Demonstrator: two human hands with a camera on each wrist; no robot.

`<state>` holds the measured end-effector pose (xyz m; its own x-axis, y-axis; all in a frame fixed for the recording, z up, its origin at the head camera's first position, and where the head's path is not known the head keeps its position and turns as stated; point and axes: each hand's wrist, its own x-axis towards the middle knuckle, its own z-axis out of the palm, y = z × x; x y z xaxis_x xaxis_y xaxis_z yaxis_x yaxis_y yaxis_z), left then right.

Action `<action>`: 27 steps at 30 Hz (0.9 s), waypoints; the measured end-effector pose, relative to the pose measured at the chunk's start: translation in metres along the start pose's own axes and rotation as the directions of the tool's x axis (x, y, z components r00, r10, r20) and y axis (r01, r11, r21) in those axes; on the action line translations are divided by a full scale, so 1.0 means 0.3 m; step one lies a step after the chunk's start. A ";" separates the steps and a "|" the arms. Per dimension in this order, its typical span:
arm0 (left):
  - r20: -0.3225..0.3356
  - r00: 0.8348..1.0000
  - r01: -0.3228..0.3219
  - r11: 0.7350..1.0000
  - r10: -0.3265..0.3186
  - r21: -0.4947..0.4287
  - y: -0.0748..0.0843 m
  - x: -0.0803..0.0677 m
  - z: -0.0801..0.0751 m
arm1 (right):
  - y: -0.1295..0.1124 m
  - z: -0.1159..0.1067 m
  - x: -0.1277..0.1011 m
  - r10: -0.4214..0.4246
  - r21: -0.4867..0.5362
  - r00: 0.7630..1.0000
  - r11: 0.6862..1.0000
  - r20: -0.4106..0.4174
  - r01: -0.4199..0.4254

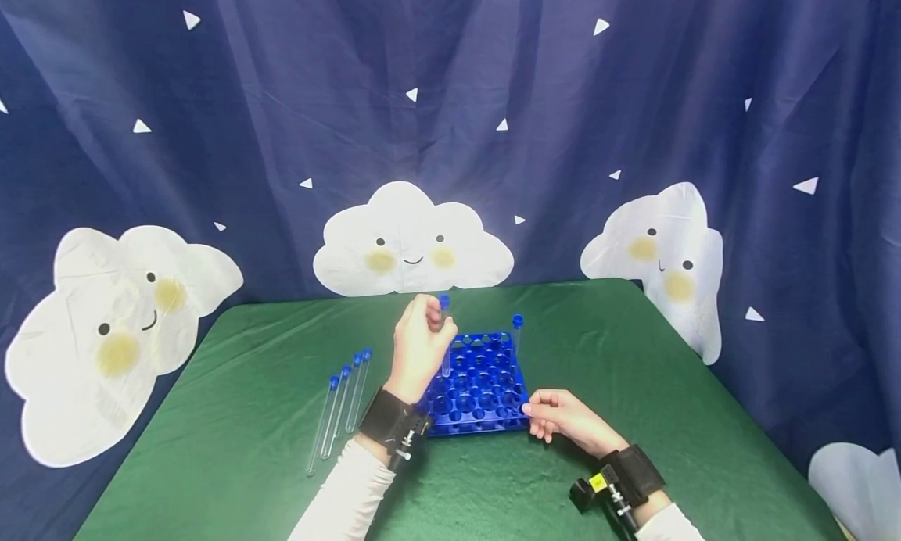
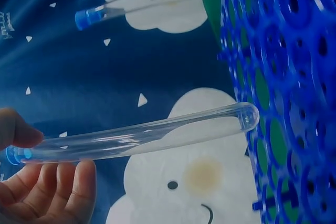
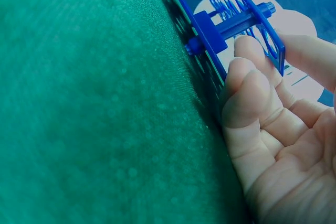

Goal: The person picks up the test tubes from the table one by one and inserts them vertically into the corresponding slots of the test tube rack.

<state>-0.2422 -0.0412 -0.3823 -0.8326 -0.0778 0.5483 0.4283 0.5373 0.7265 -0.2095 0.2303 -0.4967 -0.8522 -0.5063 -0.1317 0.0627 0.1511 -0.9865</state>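
Fingers [image 2: 50, 186] of the left hand [image 1: 414, 355] are pinching a clear blue-capped tube [image 2: 142, 136] near its cap, leaving its rounded end free near the blue plastic lattice rack [image 1: 479, 427], whose near-right corner the right hand [image 1: 570, 420] is holding, apparently for steadiness.

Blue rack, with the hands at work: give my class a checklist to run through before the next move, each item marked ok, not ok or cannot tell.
1. Tube held: ok; the left hand pinches a clear tube near its capped end.
2. Rack steadied: ok; the right hand holds the near right corner of the blue rack.
3. Tube lined up with a hole: cannot tell.
4. Holes free: ok; only one tube stands in it, at the far right.
5. All tubes racked: not ok; four capped tubes lie left of it.
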 end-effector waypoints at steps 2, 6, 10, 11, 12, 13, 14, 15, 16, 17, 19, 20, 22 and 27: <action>0.012 1.000 0.002 1.000 -0.002 -0.017 0.004 -0.003 0.017 | 0.000 0.001 0.001 0.003 0.000 1.000 1.000 0.002 -0.003; 0.048 0.999 -0.007 0.998 0.010 -0.065 0.008 -0.006 0.049 | 0.000 0.002 0.004 0.003 -0.002 1.000 1.000 0.005 -0.003; 0.085 0.996 -0.031 0.993 0.041 -0.116 0.009 -0.005 0.082 | -0.003 0.002 0.003 0.002 -0.004 1.000 1.000 0.001 -0.002; 0.089 0.995 -0.037 0.992 0.048 -0.124 0.009 -0.006 0.091 | -0.004 0.002 0.003 0.002 -0.006 1.000 1.000 0.001 -0.002; 0.094 0.994 -0.039 0.990 0.052 -0.133 0.008 -0.006 0.100 | -0.005 0.001 0.002 0.001 -0.007 1.000 1.000 0.000 -0.001; 0.098 0.994 -0.041 0.989 0.055 -0.144 0.007 -0.007 0.107 | -0.006 0.000 0.002 0.002 -0.008 1.000 1.000 0.000 -0.002; 0.101 0.993 -0.043 0.987 0.059 -0.153 0.006 -0.008 0.115 | -0.006 0.000 0.002 0.001 -0.011 1.000 1.000 0.000 -0.001; 0.102 0.993 -0.044 0.986 0.061 -0.160 0.007 -0.009 0.121 | -0.006 -0.001 0.001 0.002 -0.012 1.000 1.000 0.002 -0.002; 0.105 0.992 -0.045 0.985 0.063 -0.166 0.006 -0.011 0.128 | -0.007 -0.001 0.001 0.001 -0.015 1.000 1.000 0.003 -0.001; 0.107 0.992 -0.049 0.984 0.068 -0.171 0.006 -0.012 0.133 | -0.007 -0.002 0.001 0.001 -0.017 1.000 1.000 0.003 0.000; 0.117 0.990 -0.055 0.982 0.077 -0.180 0.007 -0.015 0.143 | -0.007 -0.002 0.001 0.000 -0.021 1.000 1.000 0.004 0.000; 0.123 0.989 -0.058 0.982 0.081 -0.181 0.008 -0.016 0.148 | -0.007 -0.002 0.001 0.000 -0.022 1.000 1.000 0.004 0.000; 0.137 0.986 -0.065 0.981 0.092 -0.185 0.008 -0.019 0.157 | -0.007 -0.002 0.000 0.001 -0.024 1.000 1.000 0.002 -0.001; 0.165 0.980 -0.083 0.979 0.115 -0.186 0.006 -0.025 0.179 | -0.006 -0.001 0.000 0.001 -0.021 1.000 1.000 0.000 -0.001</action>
<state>-0.2540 0.0055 -0.4073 -0.8246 0.1241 0.5519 0.5537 0.3767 0.7426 -0.2098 0.2303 -0.4948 -0.8521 -0.5063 -0.1323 0.0525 0.1690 -0.9842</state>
